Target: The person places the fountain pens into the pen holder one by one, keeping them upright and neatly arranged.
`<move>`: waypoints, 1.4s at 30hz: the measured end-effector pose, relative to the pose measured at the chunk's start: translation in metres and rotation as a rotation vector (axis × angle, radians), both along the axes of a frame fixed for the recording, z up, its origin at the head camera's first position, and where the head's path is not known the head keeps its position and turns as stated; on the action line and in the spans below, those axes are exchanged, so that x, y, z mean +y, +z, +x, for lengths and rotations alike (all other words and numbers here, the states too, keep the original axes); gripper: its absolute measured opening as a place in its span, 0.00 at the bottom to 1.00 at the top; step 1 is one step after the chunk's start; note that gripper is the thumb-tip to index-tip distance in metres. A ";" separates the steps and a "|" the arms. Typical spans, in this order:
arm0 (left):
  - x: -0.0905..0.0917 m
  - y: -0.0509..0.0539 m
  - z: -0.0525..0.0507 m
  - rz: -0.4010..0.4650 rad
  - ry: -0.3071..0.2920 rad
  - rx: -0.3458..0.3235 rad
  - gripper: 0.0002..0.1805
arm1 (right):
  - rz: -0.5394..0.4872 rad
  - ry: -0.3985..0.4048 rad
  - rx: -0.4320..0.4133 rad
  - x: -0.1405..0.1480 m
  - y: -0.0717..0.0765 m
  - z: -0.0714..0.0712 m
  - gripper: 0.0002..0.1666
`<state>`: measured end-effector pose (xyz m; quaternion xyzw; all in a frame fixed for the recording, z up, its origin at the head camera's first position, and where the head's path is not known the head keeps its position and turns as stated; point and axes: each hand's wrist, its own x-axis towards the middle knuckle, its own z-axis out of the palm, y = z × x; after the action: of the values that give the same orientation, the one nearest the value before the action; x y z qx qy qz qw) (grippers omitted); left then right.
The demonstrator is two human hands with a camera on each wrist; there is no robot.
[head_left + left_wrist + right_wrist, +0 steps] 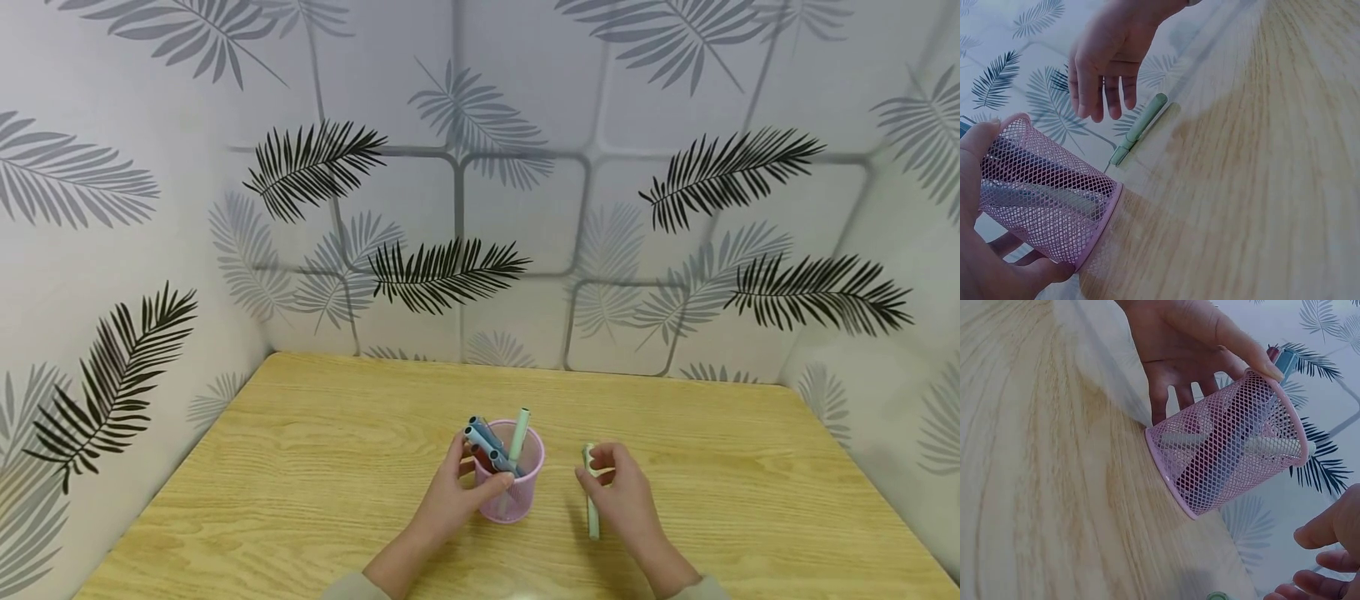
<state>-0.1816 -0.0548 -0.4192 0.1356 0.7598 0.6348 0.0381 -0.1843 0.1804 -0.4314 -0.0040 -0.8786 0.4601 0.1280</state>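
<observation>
A pink mesh pen cup (507,498) stands upright on the table, holding several pens, among them blue pens (487,442), a light green pen (519,435) and a dark red one. My left hand (459,492) holds the cup from its left side, thumb at the near rim; the left wrist view shows fingers around the mesh (1047,194). To the right, another light green pen (593,517) lies on the wood. Over it hovers my right hand (622,496), fingers loosely bent. In the left wrist view that hand (1113,62) is apart from the pen (1138,130).
The wooden table (345,450) reaches back to a wall (517,208) with a leaf pattern. Walls also border it at the left and right. The cup stands a short way left of the lying pen.
</observation>
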 end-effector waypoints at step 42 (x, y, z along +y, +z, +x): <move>0.001 0.000 0.001 -0.002 0.005 0.005 0.37 | 0.255 0.038 -0.272 0.004 -0.010 -0.012 0.19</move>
<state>-0.1801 -0.0543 -0.4192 0.1352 0.7607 0.6339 0.0349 -0.1966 0.1840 -0.4417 -0.0333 -0.9390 0.3423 -0.0014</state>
